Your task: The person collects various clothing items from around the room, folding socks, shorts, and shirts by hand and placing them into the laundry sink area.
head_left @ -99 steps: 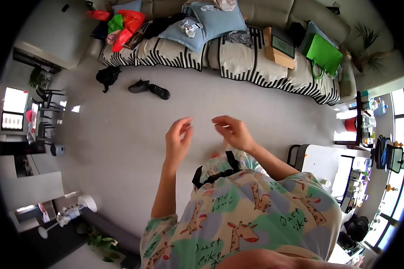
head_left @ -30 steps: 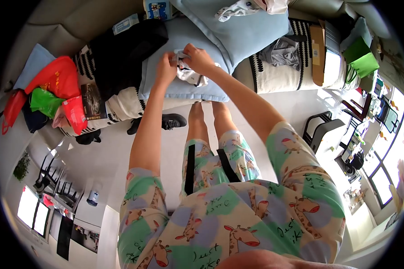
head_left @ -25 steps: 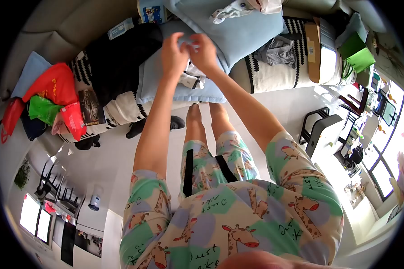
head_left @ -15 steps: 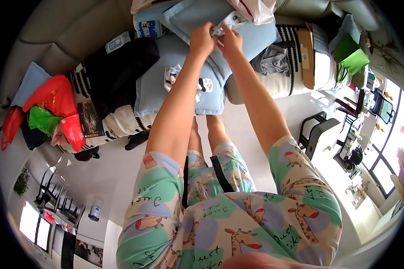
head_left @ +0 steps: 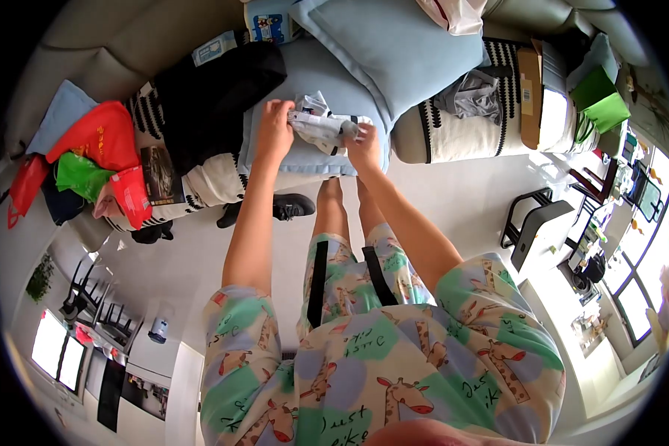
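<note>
In the head view, the white patterned cloth is bunched between two hands, above the lower blue cushion on the sofa. The left hand grips one end with fingers curled; the right hand pinches the other, its fingertips partly covering the fabric. Whether this is one piece or several, I cannot tell. The cushion edge hides the person's feet, and the top border cuts off a pale bag. Two dark shoes lie on the floor: one shows clearly, the other is partly behind the left forearm. Two large blue cushions overlap, the upper one leaning over the lower. Left of them is one black garment; farther left, red bags crowd a green one. To the right lie one crumpled grey cloth and one cardboard box.
</note>
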The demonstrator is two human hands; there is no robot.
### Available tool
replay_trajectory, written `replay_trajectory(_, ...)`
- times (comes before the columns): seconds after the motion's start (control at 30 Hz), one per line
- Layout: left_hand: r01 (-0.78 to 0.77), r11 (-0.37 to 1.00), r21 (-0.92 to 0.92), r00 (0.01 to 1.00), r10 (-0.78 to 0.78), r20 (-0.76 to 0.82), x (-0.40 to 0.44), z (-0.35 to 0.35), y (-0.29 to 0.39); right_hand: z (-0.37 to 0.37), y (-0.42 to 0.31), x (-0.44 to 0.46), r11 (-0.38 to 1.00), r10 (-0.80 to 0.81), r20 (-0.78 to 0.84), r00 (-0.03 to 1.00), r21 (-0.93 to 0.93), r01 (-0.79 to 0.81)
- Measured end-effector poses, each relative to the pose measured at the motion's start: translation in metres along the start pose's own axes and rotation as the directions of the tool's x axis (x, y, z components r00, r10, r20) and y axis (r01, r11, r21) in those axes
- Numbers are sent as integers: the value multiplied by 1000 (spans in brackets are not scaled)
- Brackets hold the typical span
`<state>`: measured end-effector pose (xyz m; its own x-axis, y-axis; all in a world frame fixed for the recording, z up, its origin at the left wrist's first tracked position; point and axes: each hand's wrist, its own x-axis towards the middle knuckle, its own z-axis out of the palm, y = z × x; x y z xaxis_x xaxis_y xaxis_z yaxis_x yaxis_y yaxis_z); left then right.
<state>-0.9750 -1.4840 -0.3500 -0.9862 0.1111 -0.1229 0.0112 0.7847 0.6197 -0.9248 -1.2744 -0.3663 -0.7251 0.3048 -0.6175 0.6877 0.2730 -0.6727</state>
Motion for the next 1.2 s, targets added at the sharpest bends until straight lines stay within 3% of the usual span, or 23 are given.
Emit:
replay_trajectory(0.03,8,994,110,1000,-11,28,0,6,-6,-1,-6,0,976,-189,-60,980,-125,181)
replay_trajectory(0.1,222,975,-12,963,-217,159,-4,9,-7,-9,-24,0,788,-549,-102,829,-395,473)
replay_trajectory(0.2,546,806,-229,802,-424,422,-1,10,3,0,-51,21,670,-642,110,759,-402,625)
replay_trajectory(0.23,646,708,-285,726,-453,517,1,12,3,8,-53,31,760,-518,175,837,-354,545)
replay_trajectory(0.3,704,519,-485,710,-529,465,3,18,6,24,-58,45,902,-239,320,917,-277,331)
replay_trajectory(0.33,707,413,-574,693,-565,447,3,21,9,28,-60,49,879,-232,330,915,-332,343)
replay_trajectory(0.37,700,221,-679,640,-616,459,1,23,10,30,-61,52,854,-221,335,916,-387,348)
replay_trajectory(0.43,595,38,-803,636,-633,441,-9,37,4,35,-54,60,827,-259,348,901,-402,393)
replay_trajectory(0.53,513,-180,-839,666,-534,521,-22,45,-3,23,-61,60,944,31,554,832,-291,158)
replay_trajectory(0.57,509,-235,-828,684,-473,555,-23,43,-2,13,-67,49,966,76,549,833,-247,75)
replay_trajectory(0.67,543,-213,-812,686,-445,576,-38,19,33,-17,-67,25,997,-22,624,781,-44,63)
replay_trajectory(0.7,543,-169,-822,712,-426,558,-42,3,52,-36,-78,9,990,-72,613,787,-52,131)
replay_trajectory(0.8,527,-44,-849,793,-335,509,-56,-56,126,-98,-106,-43,964,-265,632,728,148,221)
replay_trajectory(0.87,491,25,-871,849,-238,472,-64,-91,179,-140,-125,-84,929,-357,559,748,295,223)
replay_trajectory(0.9,474,73,-877,868,-204,452,-69,-105,209,-169,-142,-106,967,-228,610,759,231,106)
replay_trajectory(0.93,450,64,-890,887,-143,439,-76,-108,225,-186,-141,-119,957,-258,600,758,269,112)
replay_trajectory(1.1,488,141,-861,858,107,503,-98,-107,311,-266,-122,-192,891,-353,253,901,386,240)
replay_trajectory(1.2,561,243,-791,751,252,610,-97,-96,362,-298,-92,-237,832,-328,-19,944,467,299)
